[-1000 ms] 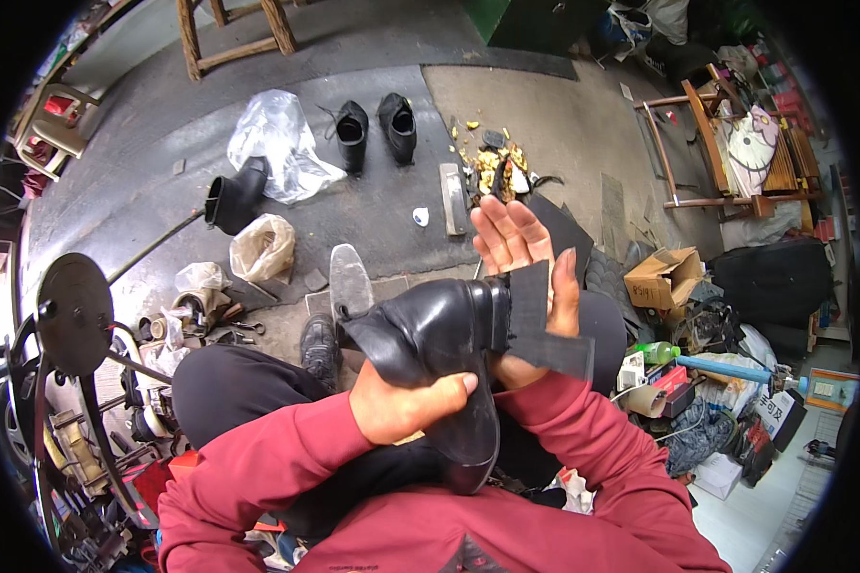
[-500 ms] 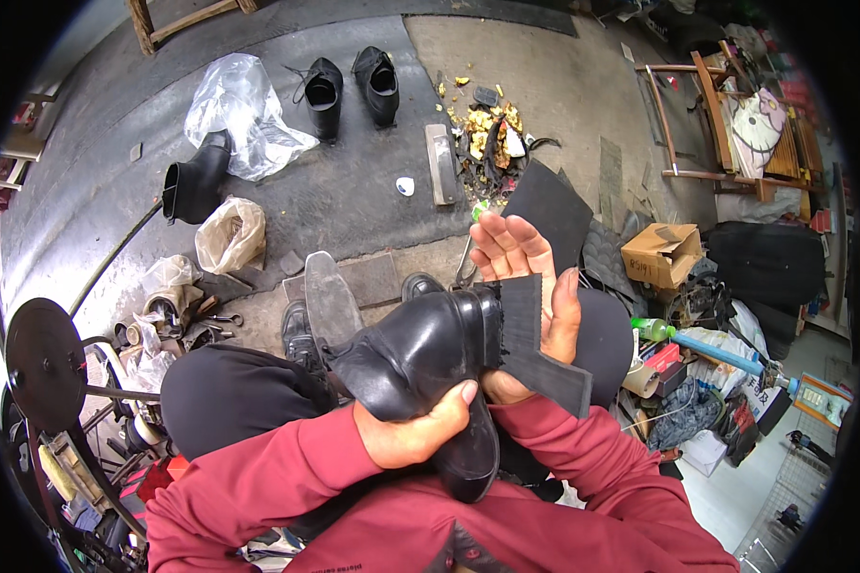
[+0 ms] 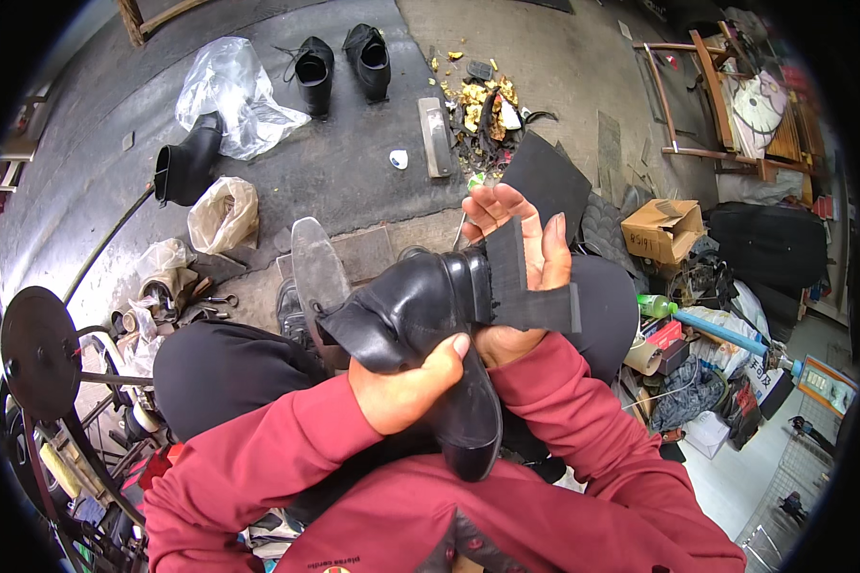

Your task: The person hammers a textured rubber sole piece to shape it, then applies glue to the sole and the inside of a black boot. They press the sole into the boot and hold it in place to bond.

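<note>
A black leather boot (image 3: 403,304) lies across my lap, its toe pointing back towards me. My left hand (image 3: 399,390) grips it from the near side, thumb pressed on the leather. Behind the boot's right end is my right hand (image 3: 550,256), palm up and fingers stretched out. A flat, black L-shaped piece (image 3: 537,307) lies between that end and my right palm; whether it is attached to the boot I cannot tell. Just beyond the boot stands a grey sole-shaped metal plate (image 3: 319,264), partly hidden by it.
A pair of black shoes (image 3: 368,65), a clear plastic bag (image 3: 234,95) and another black boot (image 3: 187,162) lie ahead. Scraps (image 3: 487,113) heap near a black sheet (image 3: 547,180). At right are a cardboard box (image 3: 661,231) and clutter; at left, a machine with a round disc (image 3: 40,351).
The view has tipped slightly, so the floor items sit higher. My hands and the boot have shifted a little away from me, and the L-shaped piece has turned slightly with them.
</note>
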A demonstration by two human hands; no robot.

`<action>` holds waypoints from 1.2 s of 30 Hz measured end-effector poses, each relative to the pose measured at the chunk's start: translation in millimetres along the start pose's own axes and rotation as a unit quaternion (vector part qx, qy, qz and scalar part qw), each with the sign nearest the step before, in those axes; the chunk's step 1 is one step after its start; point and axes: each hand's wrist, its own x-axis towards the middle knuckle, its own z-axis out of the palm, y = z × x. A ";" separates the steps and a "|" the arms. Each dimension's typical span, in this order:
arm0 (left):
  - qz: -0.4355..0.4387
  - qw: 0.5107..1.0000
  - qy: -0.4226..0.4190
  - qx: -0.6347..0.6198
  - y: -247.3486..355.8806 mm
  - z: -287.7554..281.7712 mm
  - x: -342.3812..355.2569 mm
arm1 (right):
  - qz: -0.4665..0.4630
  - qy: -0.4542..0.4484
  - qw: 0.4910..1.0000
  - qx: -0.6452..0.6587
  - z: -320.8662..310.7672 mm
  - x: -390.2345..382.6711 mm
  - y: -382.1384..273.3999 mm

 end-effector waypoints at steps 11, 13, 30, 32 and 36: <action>0.073 0.997 -0.029 0.024 -1.8 -9.9 3.0 | 0.035 -0.061 0.998 -0.006 -3.4 -2.3 1.2; 0.095 0.993 -0.055 0.045 -2.7 -14.4 1.8 | 0.056 -0.081 0.994 0.042 -7.2 -0.4 -0.6; 0.151 0.911 -0.206 0.323 5.9 -23.7 5.7 | 0.264 0.022 0.963 0.051 -30.5 -18.4 -2.7; 0.049 0.932 -0.199 0.300 3.8 -23.6 2.2 | 0.257 0.042 0.965 0.011 -34.1 -16.6 -2.1; 0.046 0.883 -0.244 0.399 8.5 -24.7 14.5 | 0.222 0.012 0.975 0.005 -36.9 -10.3 -0.4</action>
